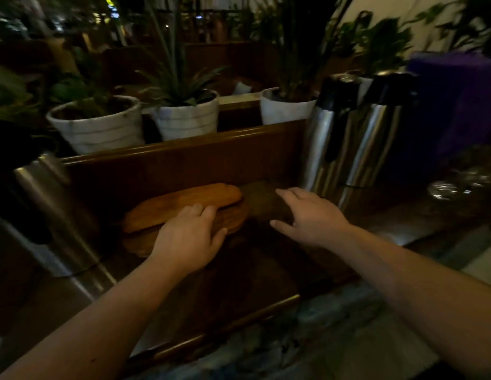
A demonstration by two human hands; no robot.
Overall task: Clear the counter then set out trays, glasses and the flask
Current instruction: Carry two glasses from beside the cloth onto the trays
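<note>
Dim, blurred frame; fine detail poor.

Counter (pixel 266 275): dark wood, with a raised wooden back rail at the far side. Stack of wooden trays (pixel 189 209) lies at centre-left against the rail; the top tray is oval and lighter, sitting skewed on the ones under it. Exact count of trays cannot be told.

Left hand (pixel 189 237): palm down on the near-right edge of the tray stack, fingers spread over the top, thumb at the right rim. Touching; whether it actually grips the stack cannot be told.

Right hand (pixel 310 218): open, fingers extended toward the left, thumb low, hovering just right of the stack over a dark rounded object (pixel 263 201) that is too dim to identify. Holding nothing.

Flasks: two tall steel flasks with black tops stand upright, touching or nearly so, at the far right of the counter (pixel 329 138) (pixel 375 135). A third steel flask (pixel 55 209) stands at the near left, well apart from the other two.

Glasses (pixel 458 182): clear, blurred cluster at far right, beyond the pair of flasks.

Behind the rail: three white pots (pixel 181 119) with green plants
</note>
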